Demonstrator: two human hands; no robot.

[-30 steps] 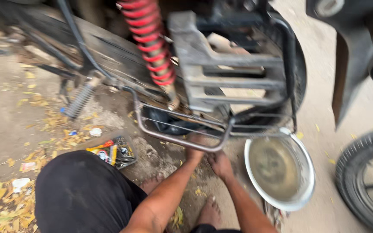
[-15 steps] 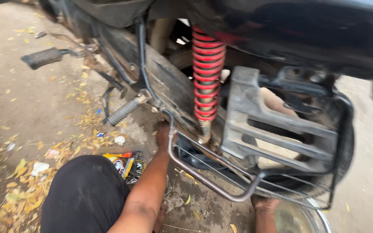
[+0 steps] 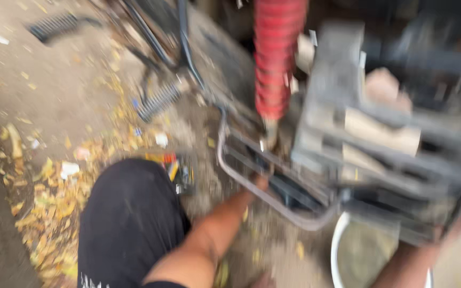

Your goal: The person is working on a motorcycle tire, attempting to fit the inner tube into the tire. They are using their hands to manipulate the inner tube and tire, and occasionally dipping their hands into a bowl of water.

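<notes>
The picture is blurred by motion. A motorcycle's rear side fills the top right: a red coil spring (image 3: 276, 58), a grey metal footrest bracket (image 3: 348, 106) and a curved grey guard bar (image 3: 236, 173) below them. My left hand (image 3: 261, 184) reaches up from the bottom and touches the guard bar, its fingers partly hidden behind it. My right hand (image 3: 450, 232) is at the lower right end of the guard frame, too blurred to tell its grip. A white round basin (image 3: 336, 240) sits on the ground under the guard, between my arms.
My knee in black trousers (image 3: 129, 224) is at the lower left. A small colourful tool pack (image 3: 174, 170) lies on the dirt beside it. A ribbed black footpeg (image 3: 158, 101) and another bar (image 3: 60, 24) stick out to the left. Yellow leaves litter the ground.
The view has swung closer and lower. My left hand has dropped from the frame down to the guard bar. My right hand has moved out to the guard's right end.
</notes>
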